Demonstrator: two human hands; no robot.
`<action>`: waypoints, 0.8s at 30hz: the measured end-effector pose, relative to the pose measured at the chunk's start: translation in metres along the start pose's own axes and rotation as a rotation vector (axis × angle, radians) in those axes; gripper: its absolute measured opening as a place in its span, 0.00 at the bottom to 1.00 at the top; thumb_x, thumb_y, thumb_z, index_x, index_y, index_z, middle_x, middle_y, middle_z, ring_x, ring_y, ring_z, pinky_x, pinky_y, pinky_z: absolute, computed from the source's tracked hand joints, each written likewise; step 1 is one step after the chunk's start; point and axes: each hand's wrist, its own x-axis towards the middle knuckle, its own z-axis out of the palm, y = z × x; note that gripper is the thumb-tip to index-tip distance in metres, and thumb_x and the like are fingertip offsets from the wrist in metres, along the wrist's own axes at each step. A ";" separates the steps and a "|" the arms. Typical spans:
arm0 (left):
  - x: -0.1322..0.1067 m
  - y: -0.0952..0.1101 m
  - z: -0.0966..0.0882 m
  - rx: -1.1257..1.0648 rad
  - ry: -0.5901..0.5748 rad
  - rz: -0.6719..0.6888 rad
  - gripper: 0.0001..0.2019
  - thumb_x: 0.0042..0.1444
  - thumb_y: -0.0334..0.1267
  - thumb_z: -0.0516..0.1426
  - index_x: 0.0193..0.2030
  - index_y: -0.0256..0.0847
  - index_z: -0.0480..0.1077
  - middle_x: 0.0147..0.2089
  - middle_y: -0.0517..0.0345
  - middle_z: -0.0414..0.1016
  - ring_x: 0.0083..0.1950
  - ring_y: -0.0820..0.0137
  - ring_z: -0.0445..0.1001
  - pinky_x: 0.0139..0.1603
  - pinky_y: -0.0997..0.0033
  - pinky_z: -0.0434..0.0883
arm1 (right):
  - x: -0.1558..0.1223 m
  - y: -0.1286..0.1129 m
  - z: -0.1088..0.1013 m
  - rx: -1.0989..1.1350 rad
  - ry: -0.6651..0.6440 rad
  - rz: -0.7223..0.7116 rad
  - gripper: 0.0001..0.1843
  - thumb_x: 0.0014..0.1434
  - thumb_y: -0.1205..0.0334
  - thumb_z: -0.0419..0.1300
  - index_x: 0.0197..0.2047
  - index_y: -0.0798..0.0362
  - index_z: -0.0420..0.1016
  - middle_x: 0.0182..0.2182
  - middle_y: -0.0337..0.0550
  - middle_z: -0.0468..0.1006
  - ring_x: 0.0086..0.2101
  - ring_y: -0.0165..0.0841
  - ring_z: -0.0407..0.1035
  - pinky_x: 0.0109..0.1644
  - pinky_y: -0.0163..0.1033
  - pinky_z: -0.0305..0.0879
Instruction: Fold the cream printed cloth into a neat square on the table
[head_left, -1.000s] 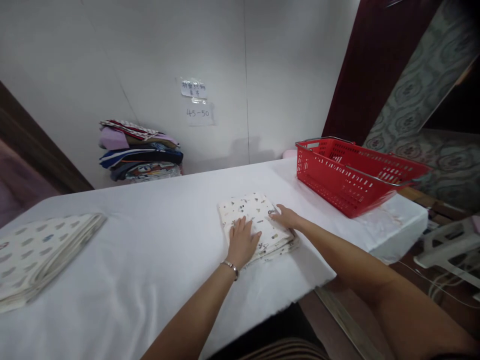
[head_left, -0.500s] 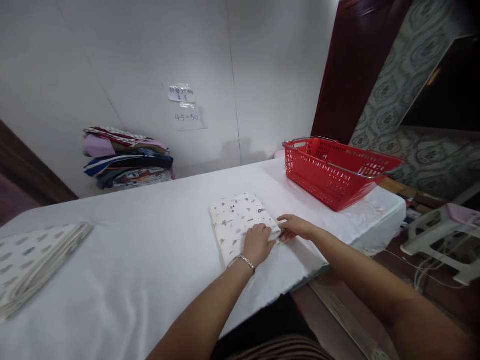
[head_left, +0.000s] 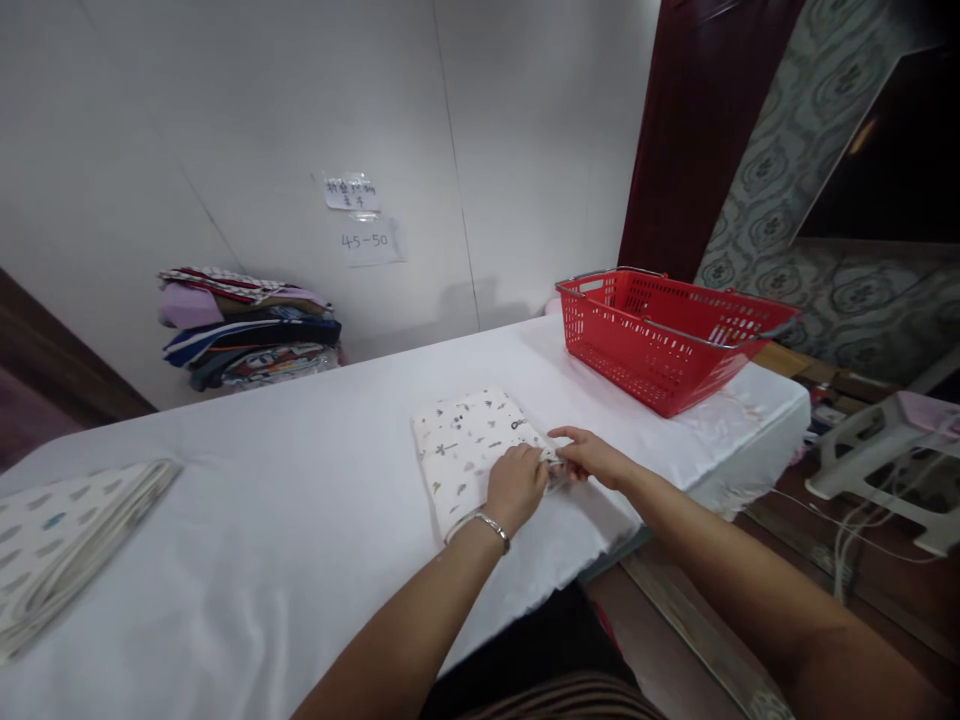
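Note:
A folded white cloth (head_left: pixel 465 440) with small grey and brown prints lies on the white-covered table, in front of me. My left hand (head_left: pixel 516 488), with a bracelet at the wrist, rests over its near right part, fingers bent on top and thumb at the right edge, closed on the cloth. From the right, my right hand (head_left: pixel 589 457) pinches the same edge, where a small flap stands up between both hands. The fingertips are partly hidden there. Far left on the table is another folded cloth (head_left: pixel 67 530), white with grey hearts.
A red plastic basket (head_left: pixel 637 350) with metal handles stands at the table's back right. Behind the table at the left rises a stack of folded clothes (head_left: pixel 251 325). Paper notes (head_left: pixel 367 240) are taped to the wall. A pale plastic stool (head_left: pixel 885 470) and cables are right of the table.
The right edge of the printed cloth is now lifted into a small flap between my hands. Both hands stay at nearly the same place; the view has shifted slightly.

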 end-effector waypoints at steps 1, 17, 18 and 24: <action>-0.001 0.001 0.001 0.001 -0.010 0.007 0.11 0.59 0.38 0.45 0.38 0.41 0.67 0.40 0.54 0.69 0.43 0.68 0.66 0.43 0.68 0.63 | -0.002 0.003 0.000 -0.043 0.009 0.012 0.24 0.51 0.69 0.51 0.53 0.52 0.60 0.17 0.32 0.72 0.13 0.22 0.61 0.16 0.25 0.51; 0.000 0.016 0.020 0.036 -0.017 0.051 0.11 0.61 0.37 0.44 0.39 0.40 0.67 0.40 0.53 0.69 0.44 0.66 0.65 0.43 0.65 0.62 | 0.004 0.045 0.003 -0.121 0.106 -0.046 0.16 0.54 0.69 0.48 0.46 0.53 0.63 0.14 0.28 0.66 0.12 0.23 0.57 0.15 0.26 0.51; -0.002 0.016 0.022 0.040 -0.020 0.061 0.12 0.61 0.37 0.44 0.40 0.40 0.67 0.40 0.53 0.69 0.44 0.66 0.65 0.44 0.65 0.62 | 0.004 0.046 0.002 -0.122 0.098 -0.027 0.16 0.54 0.69 0.47 0.47 0.53 0.63 0.15 0.29 0.68 0.12 0.23 0.58 0.15 0.26 0.51; -0.002 0.014 0.024 0.044 0.025 0.090 0.13 0.62 0.38 0.43 0.40 0.41 0.66 0.40 0.55 0.68 0.43 0.66 0.64 0.42 0.65 0.63 | 0.002 0.048 -0.003 -0.077 0.064 -0.015 0.19 0.54 0.68 0.47 0.50 0.53 0.61 0.19 0.33 0.72 0.15 0.24 0.63 0.16 0.26 0.53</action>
